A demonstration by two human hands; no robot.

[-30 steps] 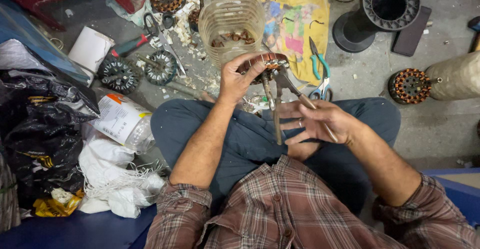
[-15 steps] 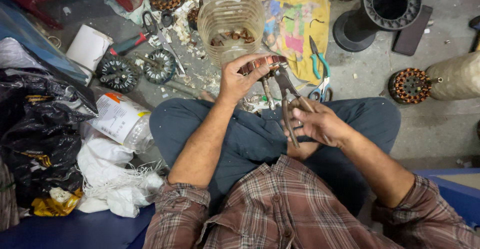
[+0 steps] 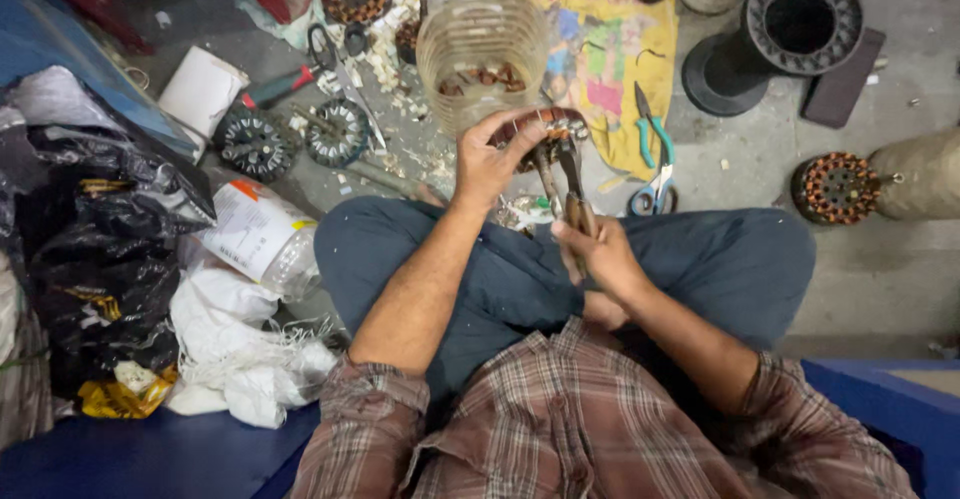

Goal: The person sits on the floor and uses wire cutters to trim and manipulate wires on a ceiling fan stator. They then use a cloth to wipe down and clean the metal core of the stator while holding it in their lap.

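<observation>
I sit cross-legged on the floor in dark trousers and a plaid shirt. My left hand [image 3: 487, 156] grips a round motor stator with copper windings [image 3: 548, 129], held above my knees. My right hand [image 3: 600, 254] is closed around the handles of a pair of pliers [image 3: 573, 181], whose jaws reach up into the stator's windings. A clear ribbed plastic jar [image 3: 482, 54] with copper scraps at its bottom stands just beyond the stator.
Scissors [image 3: 335, 59], a red-handled tool [image 3: 277, 86] and two dark stators [image 3: 258, 144] lie at upper left. Green-handled pliers [image 3: 655, 144] rest on a yellow cloth [image 3: 600, 39]. A black ring housing [image 3: 800, 24], another wound stator [image 3: 838, 187], black bags [image 3: 95, 249] and white cloth [image 3: 235, 354] surround me.
My right hand has closed the pliers' handles together and turned them upright, bringing the jaws up into the stator. My left hand holds the stator in the same place.
</observation>
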